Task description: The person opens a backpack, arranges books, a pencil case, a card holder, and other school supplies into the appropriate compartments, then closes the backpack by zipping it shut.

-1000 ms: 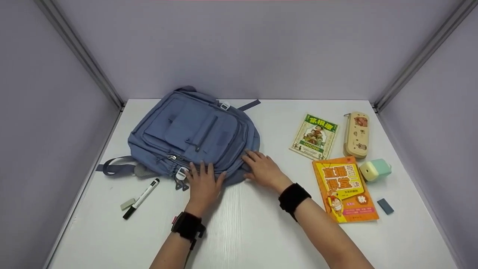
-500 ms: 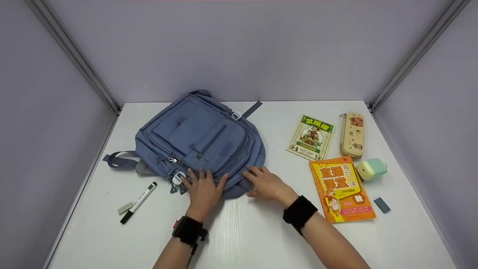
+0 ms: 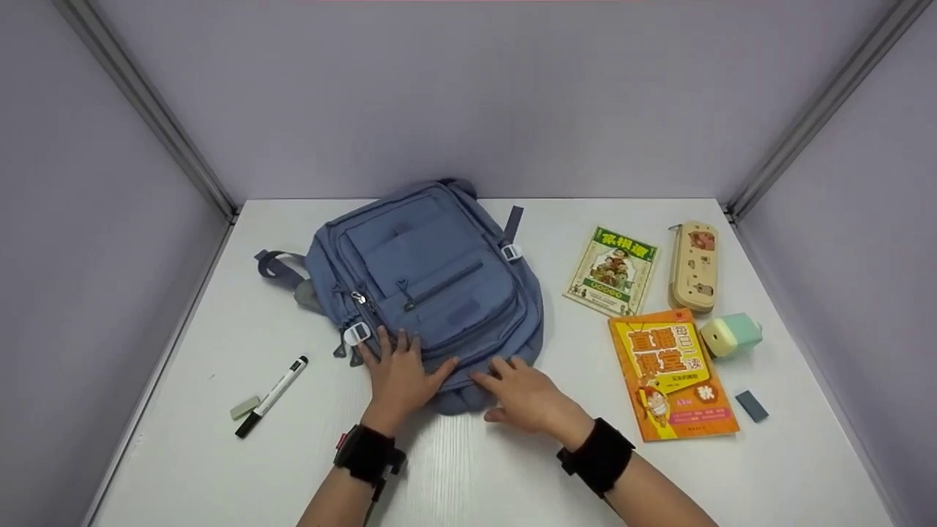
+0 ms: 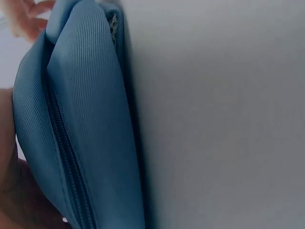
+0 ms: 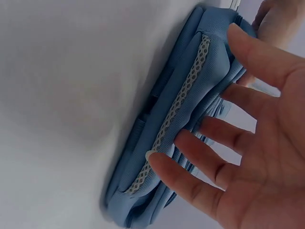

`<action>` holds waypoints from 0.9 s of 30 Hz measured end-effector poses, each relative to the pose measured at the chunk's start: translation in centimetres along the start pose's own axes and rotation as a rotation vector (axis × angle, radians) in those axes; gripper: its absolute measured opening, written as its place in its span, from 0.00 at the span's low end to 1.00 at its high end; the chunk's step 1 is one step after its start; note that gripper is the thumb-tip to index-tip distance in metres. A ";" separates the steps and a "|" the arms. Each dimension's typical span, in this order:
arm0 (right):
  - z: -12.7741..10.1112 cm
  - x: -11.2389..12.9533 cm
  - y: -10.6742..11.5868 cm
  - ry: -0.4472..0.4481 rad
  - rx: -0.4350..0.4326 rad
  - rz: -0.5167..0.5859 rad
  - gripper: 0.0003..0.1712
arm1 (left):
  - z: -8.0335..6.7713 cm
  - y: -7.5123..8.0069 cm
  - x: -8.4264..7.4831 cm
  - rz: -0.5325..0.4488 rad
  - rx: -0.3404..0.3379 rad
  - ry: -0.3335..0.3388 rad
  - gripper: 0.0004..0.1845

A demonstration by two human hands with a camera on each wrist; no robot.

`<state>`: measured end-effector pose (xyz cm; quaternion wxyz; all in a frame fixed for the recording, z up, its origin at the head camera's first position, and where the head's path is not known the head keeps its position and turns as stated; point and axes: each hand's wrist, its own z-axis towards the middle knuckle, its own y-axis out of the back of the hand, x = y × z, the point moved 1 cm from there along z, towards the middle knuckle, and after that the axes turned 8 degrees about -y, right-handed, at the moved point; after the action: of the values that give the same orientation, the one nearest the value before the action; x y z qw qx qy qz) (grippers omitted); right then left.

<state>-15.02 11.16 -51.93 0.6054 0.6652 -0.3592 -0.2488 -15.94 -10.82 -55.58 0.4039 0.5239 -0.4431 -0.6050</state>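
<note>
A blue backpack (image 3: pixel 439 256) lies front side up on the white table, its near end toward me. My left hand (image 3: pixel 401 377) rests on its near left edge with fingers spread, close to a white buckle (image 3: pixel 357 334). At the near right edge, my right hand (image 3: pixel 531 399) touches the fabric with fingers extended. The left wrist view has the bag's side zipper (image 4: pixel 66 148) close up, with part of the left hand (image 4: pixel 9 162) at the edge. In the right wrist view the right hand (image 5: pixel 257 152) has its fingers spread against the bag's mesh-trimmed side (image 5: pixel 176 105).
Right of the bag lie a green booklet (image 3: pixel 613 271), an orange book (image 3: pixel 675 377), a beige pencil case (image 3: pixel 694 267), a mint-and-yellow box-shaped item (image 3: pixel 732 334) and a dark eraser-like block (image 3: pixel 752 406). A marker (image 3: pixel 272 397) and grey-green block (image 3: pixel 245 408) lie left. Walls enclose the table.
The backpack has turned clockwise and shifted right and toward me, its strap swinging along. Both hands stay on its near edge; the right hand has moved slightly nearer with it.
</note>
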 end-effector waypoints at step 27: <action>8.7 -9.6 0.3 -0.265 0.014 0.370 0.31 | 0.9 0.1 1.5 -0.061 0.020 -0.140 0.53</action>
<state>-27.70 13.21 -53.86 0.5837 0.5535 -0.5533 -0.2163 -17.00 -12.17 -55.83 0.3479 0.4977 -0.4602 -0.6477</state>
